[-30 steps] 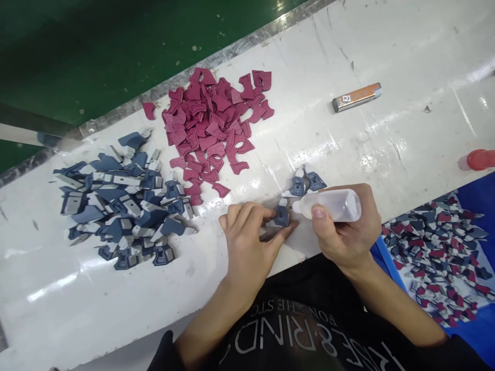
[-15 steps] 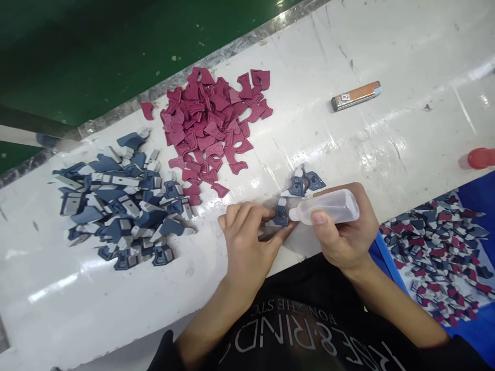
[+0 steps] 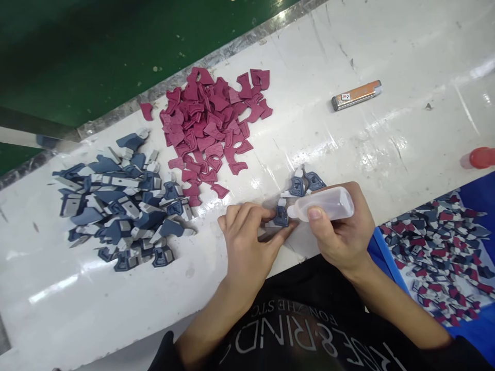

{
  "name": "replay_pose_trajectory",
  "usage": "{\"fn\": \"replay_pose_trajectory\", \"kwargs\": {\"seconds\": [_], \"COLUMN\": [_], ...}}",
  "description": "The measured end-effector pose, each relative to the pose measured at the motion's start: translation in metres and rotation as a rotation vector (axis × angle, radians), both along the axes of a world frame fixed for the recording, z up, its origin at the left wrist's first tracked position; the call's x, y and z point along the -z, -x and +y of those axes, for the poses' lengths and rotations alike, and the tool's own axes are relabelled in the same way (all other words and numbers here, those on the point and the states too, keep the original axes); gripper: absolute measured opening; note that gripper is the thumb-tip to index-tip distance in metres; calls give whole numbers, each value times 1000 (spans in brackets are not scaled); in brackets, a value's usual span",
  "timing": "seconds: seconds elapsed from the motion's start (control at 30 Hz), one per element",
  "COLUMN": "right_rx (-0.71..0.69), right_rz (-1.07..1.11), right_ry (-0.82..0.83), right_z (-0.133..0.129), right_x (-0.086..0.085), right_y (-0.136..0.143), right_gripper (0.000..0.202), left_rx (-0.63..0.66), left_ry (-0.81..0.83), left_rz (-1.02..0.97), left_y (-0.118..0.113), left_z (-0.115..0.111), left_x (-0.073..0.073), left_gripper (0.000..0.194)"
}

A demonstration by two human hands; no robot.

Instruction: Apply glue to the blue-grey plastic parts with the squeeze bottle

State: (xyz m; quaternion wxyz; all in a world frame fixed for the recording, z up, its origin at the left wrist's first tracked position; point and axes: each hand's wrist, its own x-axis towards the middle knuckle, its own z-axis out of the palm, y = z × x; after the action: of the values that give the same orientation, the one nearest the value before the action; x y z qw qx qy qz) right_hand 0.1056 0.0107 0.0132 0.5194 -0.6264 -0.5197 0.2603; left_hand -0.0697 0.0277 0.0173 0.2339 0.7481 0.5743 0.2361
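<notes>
My left hand grips a small dark-blue and grey plastic part between thumb and forefinger, close to the table's near edge. In my right hand is a translucent squeeze bottle, tipped sideways with its nozzle at that part's right side. Whether the nozzle touches the part I cannot tell. Just beyond the bottle lie two more blue and grey parts, close together. What the bottle holds is hard to make out.
Maroon plastic pieces lie heaped on the white table. Left of them is a heap of blue and grey parts. An orange lighter and a red object lie to the right. Mixed parts fill a blue-edged tray.
My right hand and the bottle have shifted slightly left, over the blue part. My left hand keeps its place and hold.
</notes>
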Motion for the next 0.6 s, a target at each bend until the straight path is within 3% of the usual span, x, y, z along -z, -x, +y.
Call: {"fn": "replay_pose_trajectory", "kwargs": {"seconds": [0.3, 0.43, 0.6], "right_rx": [24, 75, 129], "right_rz": [-20, 58, 172], "right_ry": [-11, -83, -59], "right_z": [2, 0, 5], "right_x": [0, -3, -5], "right_y": [2, -1, -13], "right_gripper": [20, 18, 23], "left_rx": [9, 19, 62], "left_ry": [-10, -44, -102], "left_rz": [4, 19, 40], "left_y": [0, 5, 12], "left_z": [1, 1, 2], "left_x": [0, 1, 9], "left_gripper": [32, 33, 24]}}
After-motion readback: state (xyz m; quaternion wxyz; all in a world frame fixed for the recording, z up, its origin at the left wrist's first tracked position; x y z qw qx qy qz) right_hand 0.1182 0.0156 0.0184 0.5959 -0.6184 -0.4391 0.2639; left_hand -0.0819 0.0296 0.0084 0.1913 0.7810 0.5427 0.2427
